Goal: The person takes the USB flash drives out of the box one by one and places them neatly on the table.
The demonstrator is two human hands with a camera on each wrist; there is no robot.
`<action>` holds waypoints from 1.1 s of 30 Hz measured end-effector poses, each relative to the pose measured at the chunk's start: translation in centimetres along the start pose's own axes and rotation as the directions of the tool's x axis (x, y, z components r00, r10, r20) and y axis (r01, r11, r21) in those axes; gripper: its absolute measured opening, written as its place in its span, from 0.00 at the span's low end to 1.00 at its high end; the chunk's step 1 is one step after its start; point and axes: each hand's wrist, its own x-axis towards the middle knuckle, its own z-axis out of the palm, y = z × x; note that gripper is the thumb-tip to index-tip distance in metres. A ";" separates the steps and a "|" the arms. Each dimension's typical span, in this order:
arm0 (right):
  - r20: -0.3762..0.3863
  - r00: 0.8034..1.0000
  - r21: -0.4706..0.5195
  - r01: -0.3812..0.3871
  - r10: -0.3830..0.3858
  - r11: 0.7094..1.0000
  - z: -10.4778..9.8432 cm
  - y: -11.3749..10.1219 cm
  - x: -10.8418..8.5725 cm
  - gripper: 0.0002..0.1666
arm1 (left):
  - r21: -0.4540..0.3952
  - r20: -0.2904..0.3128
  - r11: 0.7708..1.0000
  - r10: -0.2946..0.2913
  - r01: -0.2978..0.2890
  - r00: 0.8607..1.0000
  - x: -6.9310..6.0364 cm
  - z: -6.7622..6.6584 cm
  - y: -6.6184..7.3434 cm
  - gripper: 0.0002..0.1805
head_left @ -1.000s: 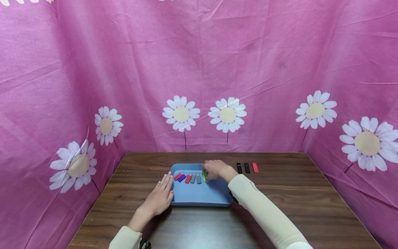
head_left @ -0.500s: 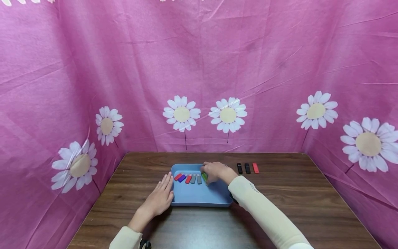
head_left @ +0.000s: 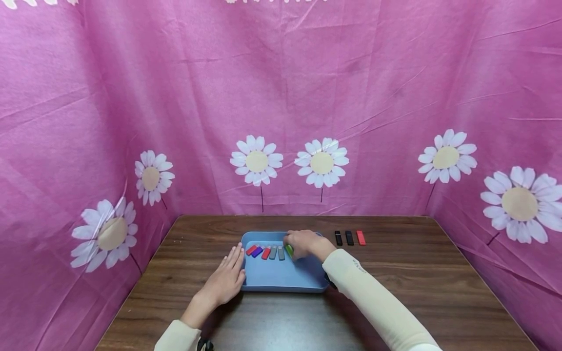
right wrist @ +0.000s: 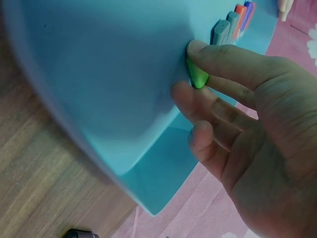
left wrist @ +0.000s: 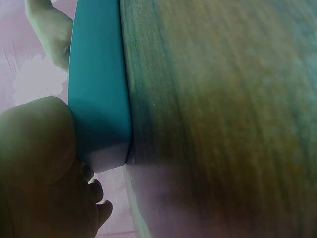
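Observation:
My left hand (head_left: 223, 278) lies with straight fingers against the left wall of the blue tray (head_left: 285, 285), and the left wrist view shows its palm (left wrist: 39, 148) by the tray's outer side. Inside the tray, my right hand (head_left: 302, 243) pinches a green USB flash drive (head_left: 289, 250) with thumb and fingers; the right wrist view shows the green drive's rounded end (right wrist: 199, 79) under the thumb. Left of it lies a row of drives: two grey ones (head_left: 281, 253), a red one (head_left: 266, 253), a purple one (head_left: 256, 252) and another red one (head_left: 250, 250).
On the wooden table (head_left: 395, 282), right of the tray, lie a black drive (head_left: 338, 238), a second black drive (head_left: 349, 238) and a red drive (head_left: 361, 238) in a row. A pink curtain (head_left: 281, 97) with daisies hangs around the table's back and sides.
The green flash drive has tilted and shifted slightly within my right hand, which stays at nearly the same spot. My left hand keeps its place on the tray.

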 end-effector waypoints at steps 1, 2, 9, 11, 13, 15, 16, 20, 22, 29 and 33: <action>-0.001 1.000 -0.002 0.002 -0.002 1.000 0.0 0.1 0.0 0.27 | -0.002 -0.002 1.000 0.001 -0.001 1.000 0.0 0.1 0.0 0.33; -0.005 1.000 -0.001 0.004 -0.004 1.000 0.0 0.1 0.0 0.26 | 0.014 -0.006 1.000 0.000 0.001 1.000 0.0 0.1 -0.1 0.33; -0.020 1.000 -0.009 0.013 -0.013 1.000 0.0 0.3 0.0 0.27 | 0.029 0.021 0.999 -0.028 0.027 0.999 0.1 -0.1 0.2 0.33; -0.029 0.999 -0.013 0.023 -0.023 1.000 -0.1 0.3 -0.1 0.27 | 0.043 0.043 0.998 -0.041 0.039 0.998 0.1 -0.2 0.2 0.33; -0.037 0.999 -0.013 0.032 -0.033 0.999 -0.2 0.4 -0.2 0.27 | 0.044 0.062 0.998 -0.053 0.051 0.997 0.1 -0.3 0.3 0.33; -0.044 0.998 -0.011 0.040 -0.041 0.999 -0.3 0.5 -0.3 0.27 | 0.040 0.078 0.997 -0.062 0.059 0.995 0.2 -0.4 0.4 0.33; -0.046 0.998 -0.004 0.045 -0.045 0.999 -0.3 0.5 -0.4 0.27 | 0.042 0.081 0.997 -0.065 0.061 0.995 0.2 -0.4 0.4 0.33; -0.060 0.997 -0.002 0.058 -0.058 0.998 -0.4 0.8 -0.6 0.28 | 0.037 0.083 0.997 -0.066 0.063 0.994 0.2 -0.7 0.6 0.33; -0.069 0.995 -0.002 0.065 -0.065 0.998 -0.4 0.9 -0.7 0.29 | 0.042 0.082 0.997 -0.064 0.061 0.995 0.2 -0.7 0.7 0.33; -0.099 0.991 0.012 0.097 -0.095 0.995 -0.8 1.2 -1.3 0.29 | 0.040 0.069 0.998 -0.058 0.055 0.996 0.2 -0.5 0.5 0.33; -0.111 0.990 0.041 0.097 -0.092 0.994 -1.2 1.5 -1.8 0.29 | 0.042 0.063 0.998 -0.054 0.052 0.997 0.1 -0.4 0.4 0.33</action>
